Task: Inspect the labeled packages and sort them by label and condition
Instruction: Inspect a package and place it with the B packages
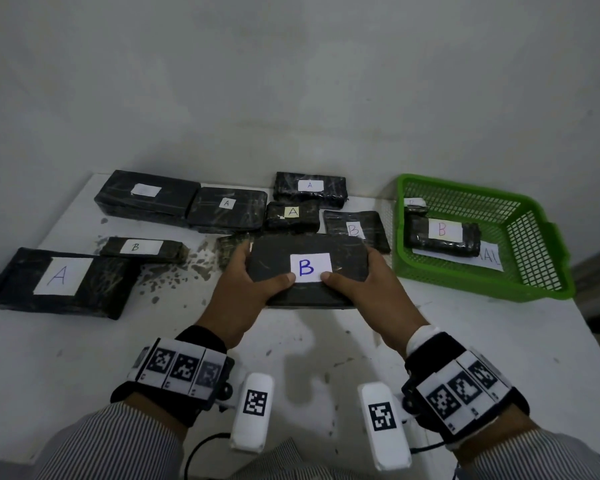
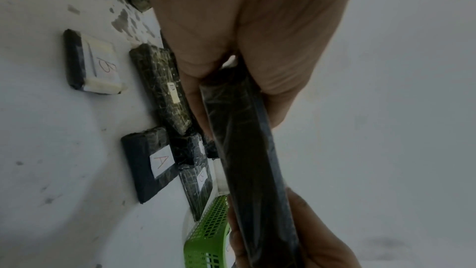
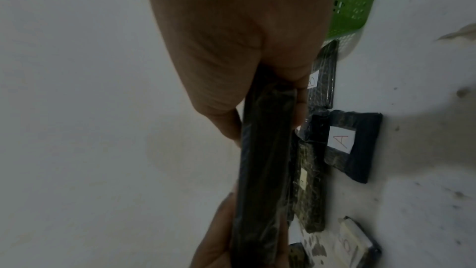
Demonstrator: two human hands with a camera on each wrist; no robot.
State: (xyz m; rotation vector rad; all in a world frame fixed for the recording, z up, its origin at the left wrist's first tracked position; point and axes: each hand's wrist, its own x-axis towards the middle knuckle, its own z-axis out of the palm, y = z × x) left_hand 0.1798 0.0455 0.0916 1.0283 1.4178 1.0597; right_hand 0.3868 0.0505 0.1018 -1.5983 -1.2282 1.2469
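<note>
A flat black wrapped package with a white label reading B [image 1: 309,268] is held just above the table's middle. My left hand [image 1: 253,275] grips its left end and my right hand [image 1: 368,275] grips its right end. Both thumbs lie on top beside the label, and the fingers curl round the far side. The left wrist view shows the package [image 2: 247,150] edge-on below the left hand [image 2: 231,38]. The right wrist view shows the package [image 3: 85,170] edge-on too, under the right hand [image 3: 231,38]. Its underside is hidden.
A green basket [image 1: 482,289] at the right holds a B package [image 1: 442,235] on a paper sheet. Black packages lie behind and to the left: a large A [image 1: 59,282], a slim B [image 1: 142,249], several A packages [image 1: 227,207] and another B [image 1: 355,230]. The white table [image 1: 291,341] ends at the left and right.
</note>
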